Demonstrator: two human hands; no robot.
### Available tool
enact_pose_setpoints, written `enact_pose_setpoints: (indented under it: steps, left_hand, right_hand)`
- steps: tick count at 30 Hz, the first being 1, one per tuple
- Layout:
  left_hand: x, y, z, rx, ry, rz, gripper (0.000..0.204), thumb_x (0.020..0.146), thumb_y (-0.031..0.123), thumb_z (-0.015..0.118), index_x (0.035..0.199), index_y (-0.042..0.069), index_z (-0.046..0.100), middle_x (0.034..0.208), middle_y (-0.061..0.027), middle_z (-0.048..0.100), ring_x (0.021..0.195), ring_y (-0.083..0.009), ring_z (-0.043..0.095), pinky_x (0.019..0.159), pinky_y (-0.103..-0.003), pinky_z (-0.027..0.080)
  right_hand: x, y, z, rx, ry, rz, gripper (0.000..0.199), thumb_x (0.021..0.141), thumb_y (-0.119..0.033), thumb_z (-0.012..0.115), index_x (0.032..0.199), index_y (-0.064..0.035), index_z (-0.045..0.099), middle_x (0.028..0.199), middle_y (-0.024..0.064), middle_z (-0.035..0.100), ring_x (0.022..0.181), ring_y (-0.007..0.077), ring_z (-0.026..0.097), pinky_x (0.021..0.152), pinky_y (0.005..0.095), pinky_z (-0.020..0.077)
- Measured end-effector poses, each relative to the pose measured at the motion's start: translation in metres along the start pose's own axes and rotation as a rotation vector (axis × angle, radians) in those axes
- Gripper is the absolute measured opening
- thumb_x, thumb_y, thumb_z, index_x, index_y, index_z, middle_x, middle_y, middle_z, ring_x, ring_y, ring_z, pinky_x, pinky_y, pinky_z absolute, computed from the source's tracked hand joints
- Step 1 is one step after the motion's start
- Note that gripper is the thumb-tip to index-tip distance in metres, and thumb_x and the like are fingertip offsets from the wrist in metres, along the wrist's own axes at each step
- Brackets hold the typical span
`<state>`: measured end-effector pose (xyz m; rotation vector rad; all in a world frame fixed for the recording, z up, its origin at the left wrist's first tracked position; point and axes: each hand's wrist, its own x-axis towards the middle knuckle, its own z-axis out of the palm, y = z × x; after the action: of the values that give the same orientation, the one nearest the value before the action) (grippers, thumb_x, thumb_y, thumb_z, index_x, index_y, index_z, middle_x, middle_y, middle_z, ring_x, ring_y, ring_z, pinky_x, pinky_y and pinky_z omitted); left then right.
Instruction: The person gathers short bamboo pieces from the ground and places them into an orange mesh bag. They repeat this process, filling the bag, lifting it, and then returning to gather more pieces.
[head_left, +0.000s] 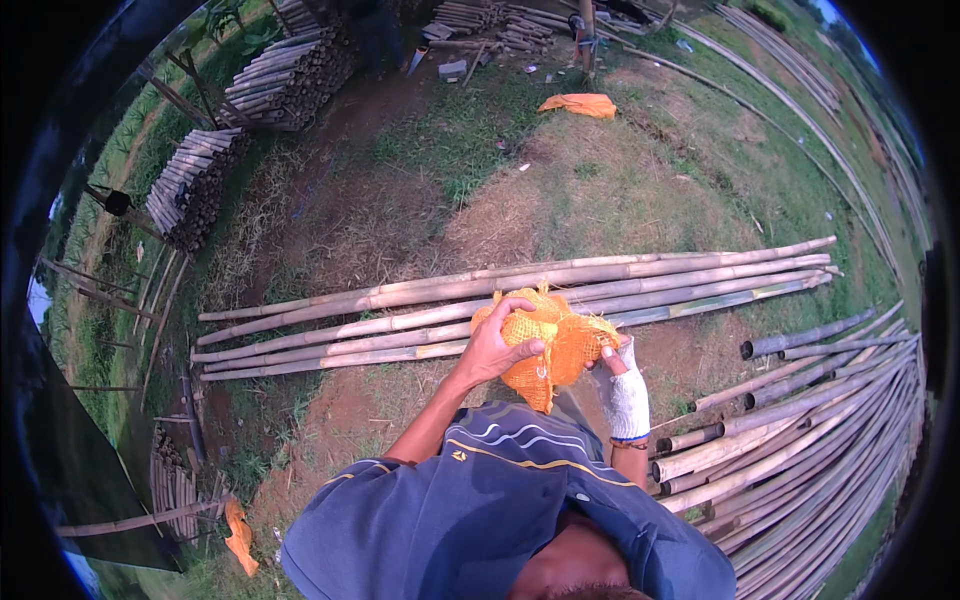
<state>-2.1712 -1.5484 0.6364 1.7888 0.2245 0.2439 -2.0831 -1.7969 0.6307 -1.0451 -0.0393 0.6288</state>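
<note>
An orange mesh sack (566, 350), bunched and folded, is held up in front of my body by both hands. My left hand (496, 343) is bare, its fingers over the sack's left side and its thumb across the front. My right hand (622, 384), in a white knit glove with bare fingertips, pinches the sack's right edge. Part of the sack hangs to a point below the hands. Beneath it several long bamboo poles (390, 298) lie side by side on the ground, partly covered by the sack.
More bamboo poles (820, 440) fan out at the right. Stacks of cut bamboo (287, 80) stand at the far left. One orange cloth or sack (580, 104) lies on the far grass, another (239, 538) at the lower left. A saw (417, 60) is near the far stacks.
</note>
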Motion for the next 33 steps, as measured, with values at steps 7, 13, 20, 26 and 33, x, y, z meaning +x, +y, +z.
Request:
enact_pose_setpoints:
  steps: [7,13,20,26,33]
  left_hand:
    - [0.148,0.038,0.028,0.136,0.045,-0.032,0.053,0.084,0.015,0.087,0.130,0.007,0.062,0.114,-0.0080,0.072,0.109,-0.0178,0.068,0.097,-0.035,0.053]
    - [0.243,0.017,0.035,-0.032,0.258,-0.091,0.038,0.089,-0.002,0.075,0.126,0.001,0.065,0.112,-0.0066,0.076,0.104,-0.0127,0.069,0.094,-0.030,0.055]
    - [0.376,-0.023,0.034,0.016,0.244,-0.099,0.031,0.091,0.002,0.075,0.121,0.002,0.069,0.107,-0.0081,0.077,0.100,-0.0153,0.071,0.090,-0.033,0.056]
    - [0.547,-0.084,0.041,-0.095,0.074,-0.034,0.030,0.093,0.003,0.074,0.122,0.001,0.068,0.109,-0.0078,0.077,0.101,-0.0149,0.071,0.090,-0.032,0.055]
    - [0.781,-0.113,-0.031,-0.108,-0.052,-0.079,0.032,0.093,0.004,0.072,0.125,0.000,0.068,0.109,-0.0064,0.077,0.102,-0.0133,0.070,0.092,-0.032,0.055]
  right_hand:
    - [0.122,-0.134,-0.070,0.023,0.150,-0.362,0.026,0.106,-0.016,0.063,0.130,-0.0083,0.056,0.120,0.0063,0.064,0.104,0.0182,0.061,0.093,0.0356,0.0505]
    - [0.162,-0.190,-0.129,0.161,0.230,-0.531,0.031,0.106,-0.018,0.062,0.135,-0.0097,0.054,0.129,0.0092,0.062,0.114,0.0228,0.058,0.096,0.0418,0.0478]
    - [0.236,-0.193,-0.116,0.231,0.324,-0.489,0.034,0.106,-0.022,0.063,0.136,-0.0074,0.053,0.128,0.0099,0.063,0.113,0.0215,0.058,0.093,0.0397,0.0468]
    - [0.376,-0.203,-0.114,0.234,0.376,-0.529,0.037,0.106,-0.025,0.063,0.138,-0.0067,0.055,0.127,0.0088,0.065,0.114,0.0211,0.058,0.094,0.0390,0.0462]
    - [0.625,-0.255,-0.069,0.333,0.359,-0.599,0.036,0.107,-0.022,0.062,0.138,-0.0033,0.059,0.129,0.0078,0.066,0.115,0.0219,0.061,0.098,0.0386,0.0476]
